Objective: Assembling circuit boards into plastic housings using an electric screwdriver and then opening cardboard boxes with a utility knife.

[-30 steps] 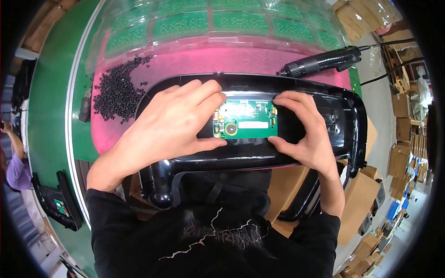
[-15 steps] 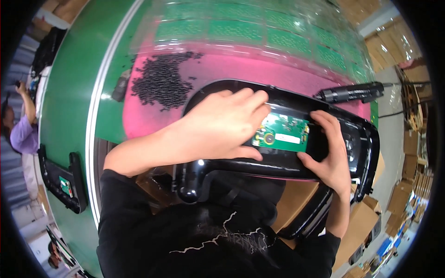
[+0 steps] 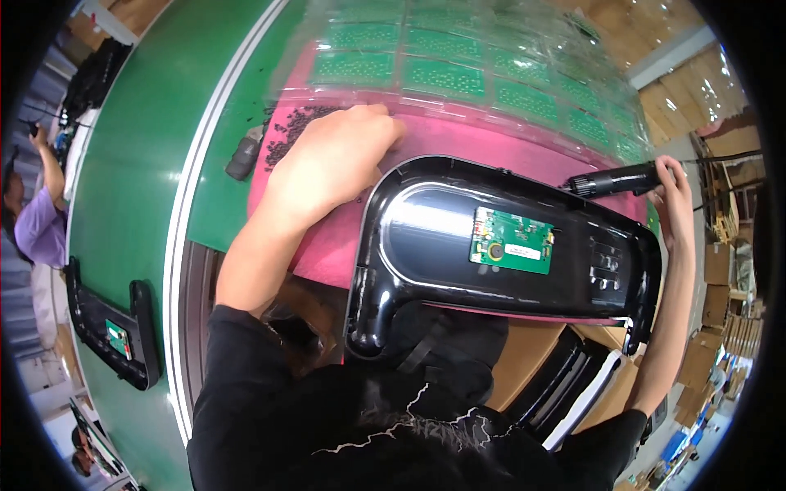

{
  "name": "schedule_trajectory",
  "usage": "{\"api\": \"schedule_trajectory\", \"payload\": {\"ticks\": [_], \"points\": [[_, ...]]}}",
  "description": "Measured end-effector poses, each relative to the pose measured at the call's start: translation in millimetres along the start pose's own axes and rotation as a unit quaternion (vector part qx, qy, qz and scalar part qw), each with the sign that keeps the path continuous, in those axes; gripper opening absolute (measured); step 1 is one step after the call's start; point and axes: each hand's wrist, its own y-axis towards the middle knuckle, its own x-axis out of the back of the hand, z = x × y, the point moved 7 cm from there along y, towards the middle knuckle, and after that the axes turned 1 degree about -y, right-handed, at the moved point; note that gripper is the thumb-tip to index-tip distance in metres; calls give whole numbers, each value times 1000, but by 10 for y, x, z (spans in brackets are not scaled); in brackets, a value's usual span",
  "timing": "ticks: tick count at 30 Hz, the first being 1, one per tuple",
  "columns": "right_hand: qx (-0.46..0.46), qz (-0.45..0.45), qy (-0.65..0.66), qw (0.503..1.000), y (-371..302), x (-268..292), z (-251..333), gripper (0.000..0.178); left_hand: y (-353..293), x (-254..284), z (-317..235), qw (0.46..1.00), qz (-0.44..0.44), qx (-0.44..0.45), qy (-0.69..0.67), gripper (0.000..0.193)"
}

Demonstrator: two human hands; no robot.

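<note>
A black plastic housing (image 3: pixel 434 278) with short arms at its ends lies open side up before me, partly on a pink mat (image 3: pixel 319 254). Inside it sits a green circuit board (image 3: pixel 532 235) with a white label and a round component. My left hand (image 3: pixel 340 155) is over a pile of small black screws (image 3: pixel 288 131), covering much of it; its fingers are curled and their tips are hidden. My right hand (image 3: pixel 673 196) has its fingers closed round the rear end of a black electric screwdriver (image 3: pixel 612 181), which lies beyond the housing's far right edge.
Clear trays of green circuit boards (image 3: pixel 442 74) stand at the back. A dark small object (image 3: pixel 243 155) lies left of the screws. Another housing with a board (image 3: pixel 119 340) rests on the green table at left, near a person in purple (image 3: pixel 41 233). Cardboard boxes (image 3: pixel 524 360) hold black parts below.
Both hands have left the circuit board in the housing. My left hand has moved up to the screws, my right hand out to the electric screwdriver.
</note>
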Motion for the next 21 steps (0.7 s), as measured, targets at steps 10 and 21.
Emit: {"api": "schedule_trajectory", "payload": {"ticks": [10, 21], "points": [[111, 130, 380, 909, -555, -1245, 793, 29, 155, -38, 158, 997, 55, 36, -32, 18], [185, 103, 588, 781, -1201, -1411, 1151, 33, 294, 280, -157, 964, -27, 4, -264, 11]]}}
